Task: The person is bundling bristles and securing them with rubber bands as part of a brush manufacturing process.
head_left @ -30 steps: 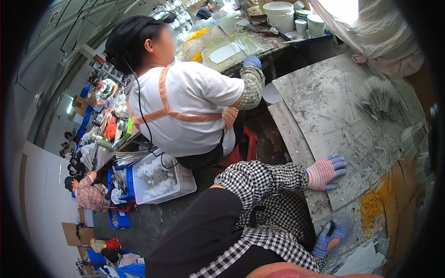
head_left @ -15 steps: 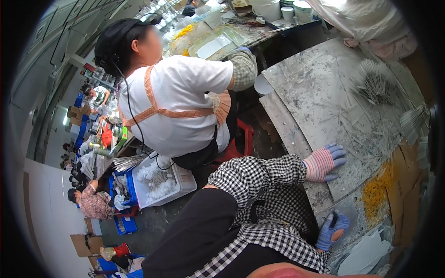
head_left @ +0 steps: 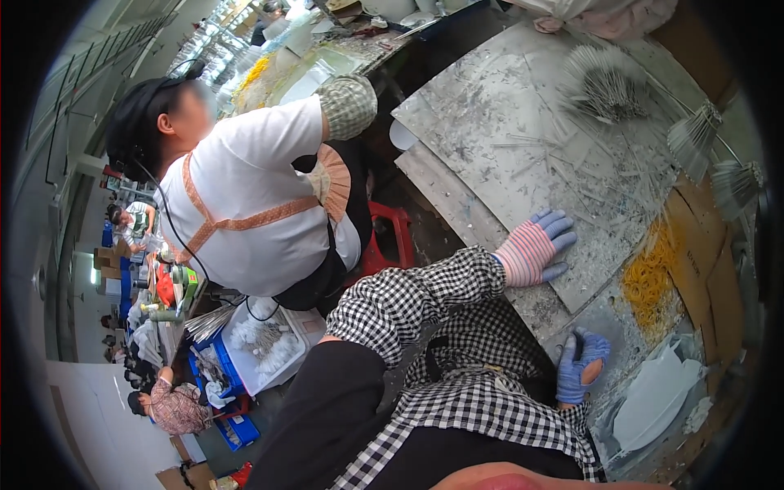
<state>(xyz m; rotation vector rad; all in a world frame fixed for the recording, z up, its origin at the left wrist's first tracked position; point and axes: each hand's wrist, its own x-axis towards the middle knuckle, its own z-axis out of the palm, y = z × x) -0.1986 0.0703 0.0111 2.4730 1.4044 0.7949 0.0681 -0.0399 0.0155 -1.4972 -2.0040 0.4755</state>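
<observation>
Grey board (head_left: 482,106) is found under L hand (head_left: 532,251), rested palm-down on its near edge, fingers extended, nothing gripped; R hand (head_left: 575,377) is held open just off its near corner. Board's prob. stiff, hvy, dusty-slick; best held by opp. edges. Yellow bands (head_left: 649,282) are heaped beside it.

This is a workshop: the gloved left hand (head_left: 531,251) rests on a scuffed, stained board (head_left: 482,106); beyond it is a fanned bundle of thin rods (head_left: 606,91), to its right a heap of yellow bands (head_left: 651,282), and well to its left an aproned co-worker (head_left: 245,204) and blue bins (head_left: 242,432).
</observation>
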